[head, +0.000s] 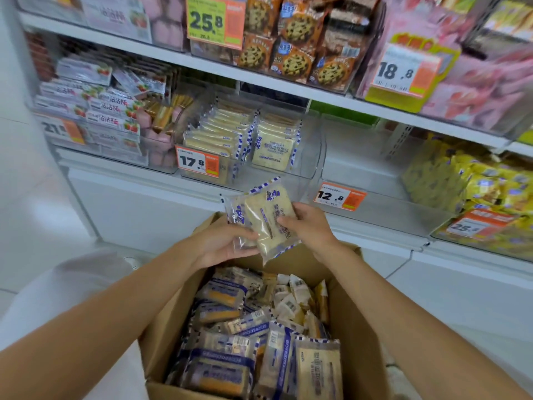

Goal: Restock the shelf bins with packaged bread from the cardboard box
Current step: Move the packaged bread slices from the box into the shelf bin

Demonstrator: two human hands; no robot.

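Two bread pkts (266, 219) held above box (357, 342), gripped by L hand (227, 243) and R hand (308, 226); stacked flat, likely for slotting into bin (308, 166) beyond box.

Head-worn wide-angle view, forward and down, close above the cardboard box (167, 319), shelf bins (314, 160) just ahead.

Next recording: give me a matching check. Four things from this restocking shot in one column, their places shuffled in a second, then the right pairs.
Things
1. bread packets
2. cardboard box
3. cookie packs
4. 12.8 price tag

Places
A. right of the 25.8 price tag
B. gripped by the left hand and right hand
C. right of the 17.8 price tag
D. lowest in view, packets inside

Pairs: 1-B, 2-D, 3-A, 4-C
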